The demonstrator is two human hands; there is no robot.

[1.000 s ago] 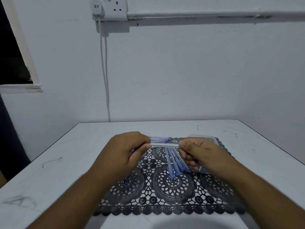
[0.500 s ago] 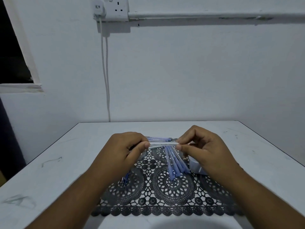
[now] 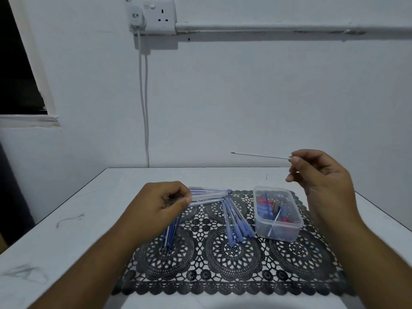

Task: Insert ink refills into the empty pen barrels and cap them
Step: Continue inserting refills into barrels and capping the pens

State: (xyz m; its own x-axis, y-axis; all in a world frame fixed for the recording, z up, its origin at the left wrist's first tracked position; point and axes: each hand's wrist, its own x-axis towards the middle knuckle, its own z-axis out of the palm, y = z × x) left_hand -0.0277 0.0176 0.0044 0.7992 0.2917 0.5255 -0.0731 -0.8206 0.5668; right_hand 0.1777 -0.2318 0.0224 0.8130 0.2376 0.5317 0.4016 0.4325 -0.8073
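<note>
Above the table, a thin pale refill lies level, dark-tipped.

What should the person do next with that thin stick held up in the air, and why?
Probably bring the right hand back toward the left and slide the refill into the clear barrel that the left hand grips. The refill is pinched by one end, well apart from the barrel's open end.

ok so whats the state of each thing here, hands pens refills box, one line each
left hand: grips a clear barrel, level
right hand: pinches a thin refill, raised, tip pointing left
plastic box: no lid on, small parts inside
blue pens: lying fanned on the mat
loose refills: bunched on the mat
</note>
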